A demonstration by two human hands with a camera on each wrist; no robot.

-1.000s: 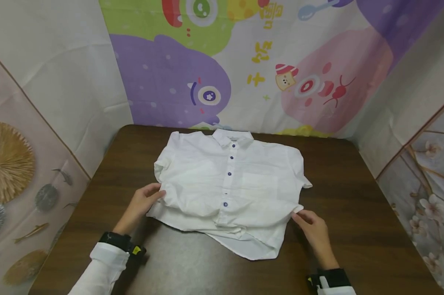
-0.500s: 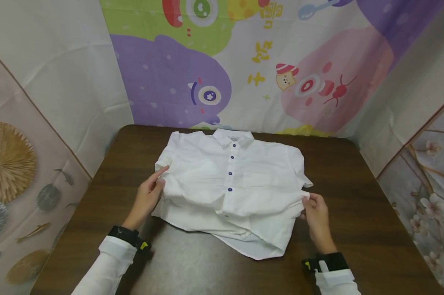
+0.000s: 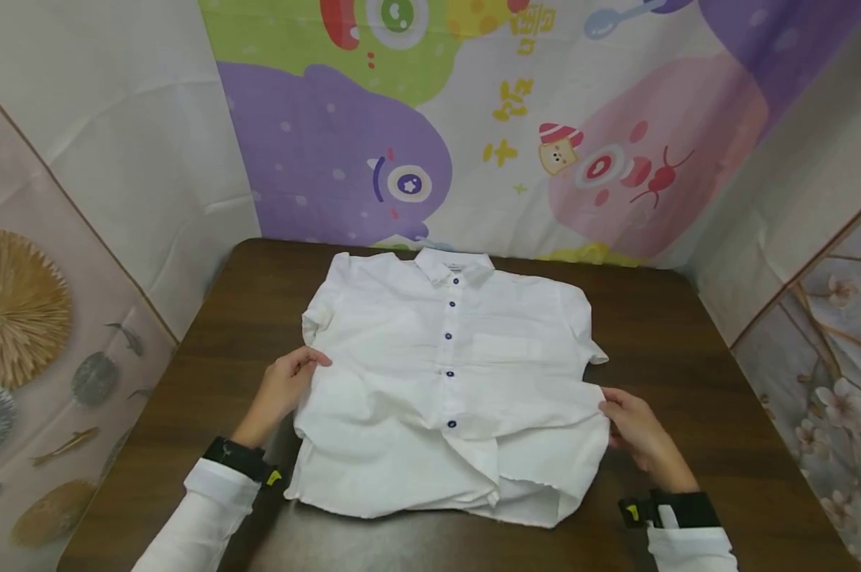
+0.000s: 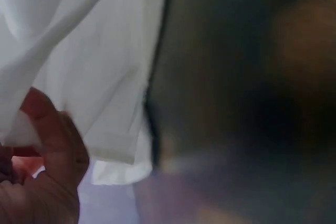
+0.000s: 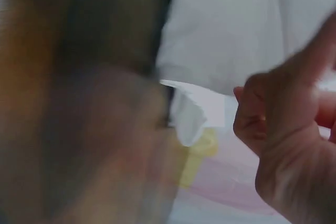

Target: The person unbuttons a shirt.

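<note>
A white short-sleeved shirt (image 3: 395,342) with dark blue buttons lies front up on the table, its collar toward the back wall. At its left side edge, below the sleeve, my left hand (image 3: 282,391) pinches the fabric between thumb and fingers; the left wrist view shows that hand (image 4: 50,161) with cloth between its fingers. My right hand (image 3: 641,429) pinches the opposite side edge, lower than the right sleeve. The shirt's lower front is wrinkled, and its hem is partly folded at the lower right. In the right wrist view the right hand (image 5: 289,124) is beside the cloth, its fingertips partly hidden.
The dark brown wooden table (image 3: 688,381) extends on both sides of the shirt. Behind it hangs a cartoon-printed cloth (image 3: 345,159). Patterned panels, such as the flowered panel (image 3: 838,365), stand at the sides.
The shirt's lower part has spread out toward me, and a lower button has come into view. My left hand went up, then back down; my right hand moved up and outward to the right.
</note>
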